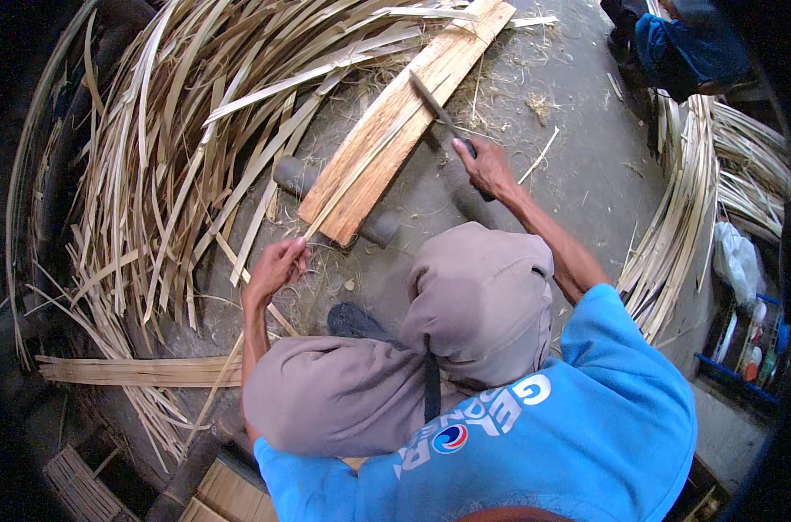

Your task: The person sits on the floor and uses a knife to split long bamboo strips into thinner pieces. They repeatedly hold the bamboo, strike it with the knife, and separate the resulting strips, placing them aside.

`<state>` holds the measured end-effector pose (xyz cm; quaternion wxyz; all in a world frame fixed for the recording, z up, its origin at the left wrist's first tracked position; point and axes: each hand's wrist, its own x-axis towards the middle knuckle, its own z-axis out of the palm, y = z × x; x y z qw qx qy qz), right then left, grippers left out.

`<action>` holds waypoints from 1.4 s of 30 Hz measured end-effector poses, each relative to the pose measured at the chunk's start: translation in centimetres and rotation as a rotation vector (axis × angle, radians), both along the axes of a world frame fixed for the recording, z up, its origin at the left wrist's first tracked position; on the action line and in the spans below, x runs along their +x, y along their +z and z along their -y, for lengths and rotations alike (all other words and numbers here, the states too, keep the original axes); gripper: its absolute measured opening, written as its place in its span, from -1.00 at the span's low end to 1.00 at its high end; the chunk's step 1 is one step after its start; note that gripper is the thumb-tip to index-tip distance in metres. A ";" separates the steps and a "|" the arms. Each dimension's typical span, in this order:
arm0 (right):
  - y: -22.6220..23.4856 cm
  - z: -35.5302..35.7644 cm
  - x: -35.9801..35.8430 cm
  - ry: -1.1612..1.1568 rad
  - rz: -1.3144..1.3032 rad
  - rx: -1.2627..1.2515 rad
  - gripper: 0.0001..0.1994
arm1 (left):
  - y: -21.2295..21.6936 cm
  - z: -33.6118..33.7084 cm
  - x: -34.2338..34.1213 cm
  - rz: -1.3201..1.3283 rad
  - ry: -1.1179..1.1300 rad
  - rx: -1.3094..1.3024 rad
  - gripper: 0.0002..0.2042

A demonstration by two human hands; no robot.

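Note:
A thin bamboo strip lies lengthwise along a wooden board that slopes away from me. My left hand is closed on the strip's near end, just off the board's lower edge. In my right hand is a knife, gripped by its dark handle. Its long blade crosses the right edge of the board and reaches over the wood, near the strip. Whether the blade touches the strip I cannot tell.
A round block props the board's near end. Heaped bamboo strips cover the left, and bundles lie at the right. A blue basket with small items stands at far right. Part of another person in blue cloth shows top right.

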<state>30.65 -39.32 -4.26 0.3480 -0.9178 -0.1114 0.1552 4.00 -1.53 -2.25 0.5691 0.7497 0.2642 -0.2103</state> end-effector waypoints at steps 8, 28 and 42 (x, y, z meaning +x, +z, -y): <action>1.6 -0.3 -7.7 0.346 -0.055 0.013 -0.50 | 0.0 7.2 0.6 0.297 0.165 0.564 -0.56; -0.6 1.9 -2.7 0.234 0.223 -0.076 -0.52 | 1.7 5.1 -0.9 0.177 0.151 0.472 -0.55; -0.7 3.6 -0.1 0.098 0.178 -0.051 -0.52 | 1.7 4.3 -3.0 0.166 0.191 0.295 -0.58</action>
